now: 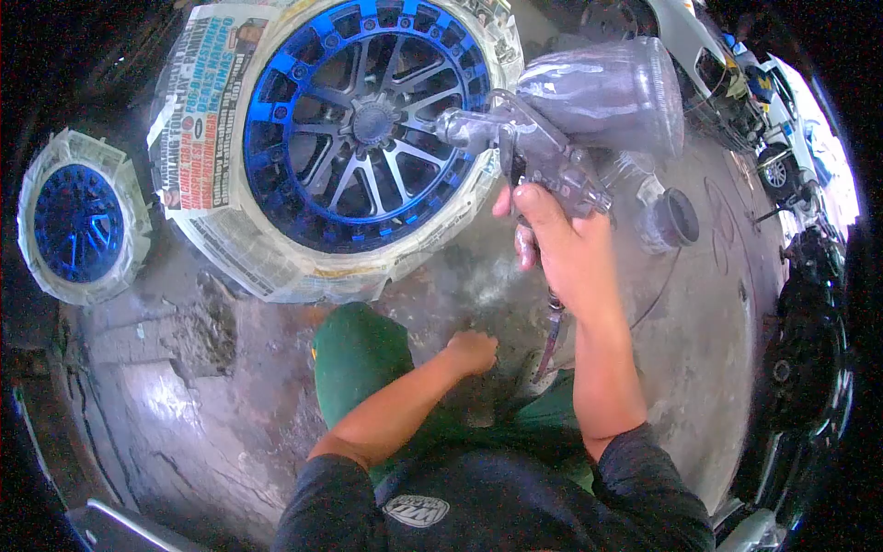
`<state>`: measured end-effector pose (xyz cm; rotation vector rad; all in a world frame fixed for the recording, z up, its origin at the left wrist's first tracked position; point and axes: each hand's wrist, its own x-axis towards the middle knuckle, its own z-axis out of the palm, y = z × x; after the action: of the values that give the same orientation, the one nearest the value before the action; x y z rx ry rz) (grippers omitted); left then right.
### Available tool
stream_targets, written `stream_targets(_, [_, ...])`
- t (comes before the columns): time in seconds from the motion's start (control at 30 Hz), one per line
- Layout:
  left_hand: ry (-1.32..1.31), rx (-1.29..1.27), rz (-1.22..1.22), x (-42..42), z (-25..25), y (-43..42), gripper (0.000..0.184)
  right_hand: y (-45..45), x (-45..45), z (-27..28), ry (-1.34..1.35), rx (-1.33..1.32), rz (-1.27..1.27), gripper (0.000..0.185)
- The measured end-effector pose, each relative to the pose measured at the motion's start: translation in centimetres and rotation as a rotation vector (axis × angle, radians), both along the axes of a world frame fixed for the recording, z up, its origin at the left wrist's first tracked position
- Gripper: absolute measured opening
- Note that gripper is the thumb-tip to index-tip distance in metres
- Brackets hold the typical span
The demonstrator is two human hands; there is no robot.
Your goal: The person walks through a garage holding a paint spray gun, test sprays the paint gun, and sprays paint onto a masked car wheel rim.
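Observation:
My right hand [561, 239] is wrapped round the grip of a spray gun [552, 152]. The gun's large silver paint cup [598, 97] sits on top, tilted to the right. Its nozzle points left, at the hub side of a wheel rim [276, 112] with a blue outer ring and dark and silver spokes. Newspaper and tape [230, 235] mask the tire around the rim. A hose [552, 336] hangs from the gun's handle. My left hand [474, 352] is closed in a loose fist beside my green-clad knee [361, 354], with nothing visible in it.
A smaller-looking masked wheel with a blue rim [78, 223] lies on the left. A paint-stained container with a dark lid or opening [679, 218] stands right of my right hand. Cars and car parts [782, 175] line the right side. The concrete floor [267, 359] is stained and cracked.

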<state>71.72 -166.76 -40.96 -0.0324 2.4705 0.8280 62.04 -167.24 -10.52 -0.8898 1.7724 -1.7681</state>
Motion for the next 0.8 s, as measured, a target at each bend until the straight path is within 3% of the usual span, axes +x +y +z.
stream_targets(0.33, [-0.029,-0.013,0.005,-0.1,-0.1,-0.1,0.039,-0.4,-0.2,-0.5,0.058,-0.060,-0.023,0.037])
stream_targets(0.53, [-0.047,0.009,-0.031,-0.6,-1.0,0.2,0.040,0.2,0.6,-0.2,-0.016,0.069,0.129,0.032])
stream_targets(0.8, [0.004,0.013,-0.033,-0.4,-0.8,0.2,0.037,0.2,0.2,-1.3,-0.006,0.134,0.060,0.034])
